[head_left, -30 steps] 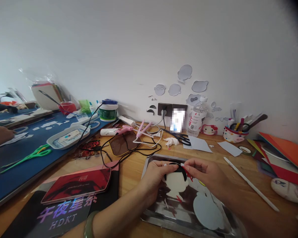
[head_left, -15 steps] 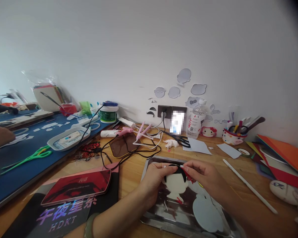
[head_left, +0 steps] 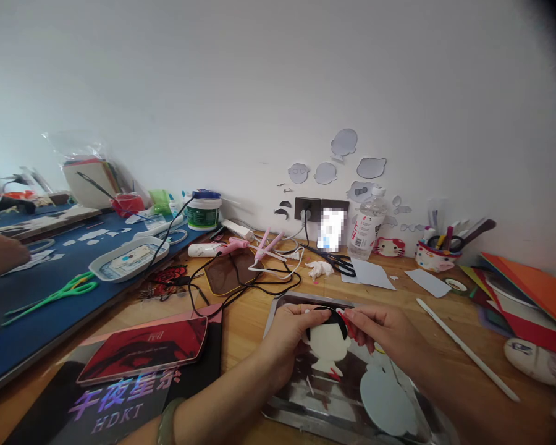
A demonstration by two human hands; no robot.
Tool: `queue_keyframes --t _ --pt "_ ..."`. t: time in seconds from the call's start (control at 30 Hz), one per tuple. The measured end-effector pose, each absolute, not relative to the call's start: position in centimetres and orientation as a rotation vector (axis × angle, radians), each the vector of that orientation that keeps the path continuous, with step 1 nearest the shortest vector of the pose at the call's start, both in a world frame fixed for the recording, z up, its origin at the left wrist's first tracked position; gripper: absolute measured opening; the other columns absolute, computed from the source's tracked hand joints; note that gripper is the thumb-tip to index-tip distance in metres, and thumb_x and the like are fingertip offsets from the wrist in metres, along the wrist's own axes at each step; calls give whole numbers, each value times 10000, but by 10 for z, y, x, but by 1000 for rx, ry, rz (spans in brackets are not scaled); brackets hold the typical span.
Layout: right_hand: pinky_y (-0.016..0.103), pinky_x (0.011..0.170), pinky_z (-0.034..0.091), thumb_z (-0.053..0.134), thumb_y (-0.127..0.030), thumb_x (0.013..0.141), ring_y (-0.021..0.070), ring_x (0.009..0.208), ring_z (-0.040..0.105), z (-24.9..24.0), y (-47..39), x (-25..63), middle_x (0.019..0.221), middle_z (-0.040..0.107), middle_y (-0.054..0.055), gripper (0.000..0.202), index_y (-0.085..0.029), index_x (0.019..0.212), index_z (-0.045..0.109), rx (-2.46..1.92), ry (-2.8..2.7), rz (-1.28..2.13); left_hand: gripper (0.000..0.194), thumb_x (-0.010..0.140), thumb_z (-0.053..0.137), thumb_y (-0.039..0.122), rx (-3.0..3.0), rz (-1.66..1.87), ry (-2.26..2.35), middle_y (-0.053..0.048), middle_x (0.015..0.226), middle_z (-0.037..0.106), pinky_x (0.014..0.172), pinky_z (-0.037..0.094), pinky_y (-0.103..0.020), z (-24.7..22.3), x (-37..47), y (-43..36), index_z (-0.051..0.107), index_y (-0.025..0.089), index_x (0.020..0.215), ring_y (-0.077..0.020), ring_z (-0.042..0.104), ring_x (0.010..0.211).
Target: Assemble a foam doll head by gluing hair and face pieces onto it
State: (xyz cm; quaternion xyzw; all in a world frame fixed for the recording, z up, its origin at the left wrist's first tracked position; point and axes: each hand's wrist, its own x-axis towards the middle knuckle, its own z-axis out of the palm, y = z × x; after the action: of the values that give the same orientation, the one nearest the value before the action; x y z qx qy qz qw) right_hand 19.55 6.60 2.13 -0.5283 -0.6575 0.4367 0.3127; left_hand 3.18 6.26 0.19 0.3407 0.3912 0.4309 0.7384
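Note:
My left hand pinches the top left edge of a cream head-shaped cutout with a black hair piece along its top. At the cutout's upper right, my right hand has its fingers closed on a small red piece with a white part at its tip. Both hands are over a metal tray. A pale blue rounded cutout lies at the tray's right side. Small red scraps show below the cream cutout.
Pink glue guns and black cables lie behind the tray. A bottle stands by the wall. A white stick is at right. Green scissors and a person's hand are at far left.
My right hand has shifted slightly right, with the red piece in its fingers. My left hand and the cream cutout have hardly moved. The other person's hand at far left has moved slightly.

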Motion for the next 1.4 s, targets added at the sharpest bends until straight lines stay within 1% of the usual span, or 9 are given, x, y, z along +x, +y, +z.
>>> queue_keyframes --t 0.17,0.33,0.57,0.83,1.03,1.13,1.27,1.4 --pt "218 459 391 443 -465 776 98 484 491 19 67 198 519 547 -3 383 -170 570 575 -1350 -1640 1305 235 596 671 322 767 950 883 -5 554 553 440 314 -194 2 31 63 616 107 672 -71 459 439" --pt "218 471 405 449 -478 771 99 503 530 21 66 199 553 587 11 385 -155 638 611 -1341 -1567 1382 282 591 668 356 786 944 885 -6 562 553 451 307 -200 2 31 63 636 104 714 -72 454 448" --pt "213 454 403 480 -476 752 95 492 531 23 67 200 542 588 13 375 -152 613 607 -1341 -1566 1380 278 599 661 366 789 933 901 6 535 534 452 298 -200 2 31 63 632 112 710 -72 451 434" --pt "216 462 415 475 -479 757 99 498 539 22 67 200 546 593 18 385 -142 672 641 -1331 -1572 1381 275 584 672 348 773 945 895 -8 552 554 441 303 -201 2 32 64 638 104 706 -78 461 440" --pt "216 471 420 462 -456 771 100 499 537 22 68 202 535 599 19 371 -155 616 614 -1336 -1637 1352 234 602 662 326 775 950 875 -2 544 552 427 295 -192 2 32 63 626 107 675 -72 461 429" --pt "219 473 425 467 -427 769 101 500 534 23 67 201 541 596 14 338 -160 626 617 -1347 -1671 1320 229 595 667 328 766 949 887 6 528 545 421 292 -189 2 31 63 613 113 651 -70 455 419" --pt "213 456 420 515 -368 739 104 521 547 25 67 201 594 601 4 235 -168 751 639 -1364 -1674 1309 248 586 677 338 764 950 876 -5 549 558 426 304 -192 2 31 63 609 113 665 -74 461 432" --pt "213 467 417 554 -344 713 104 528 546 26 66 201 588 599 -6 184 -175 710 627 -1378 -1669 1319 242 591 673 331 756 947 886 -12 572 566 449 331 -201 2 32 64 607 113 673 -83 478 454"
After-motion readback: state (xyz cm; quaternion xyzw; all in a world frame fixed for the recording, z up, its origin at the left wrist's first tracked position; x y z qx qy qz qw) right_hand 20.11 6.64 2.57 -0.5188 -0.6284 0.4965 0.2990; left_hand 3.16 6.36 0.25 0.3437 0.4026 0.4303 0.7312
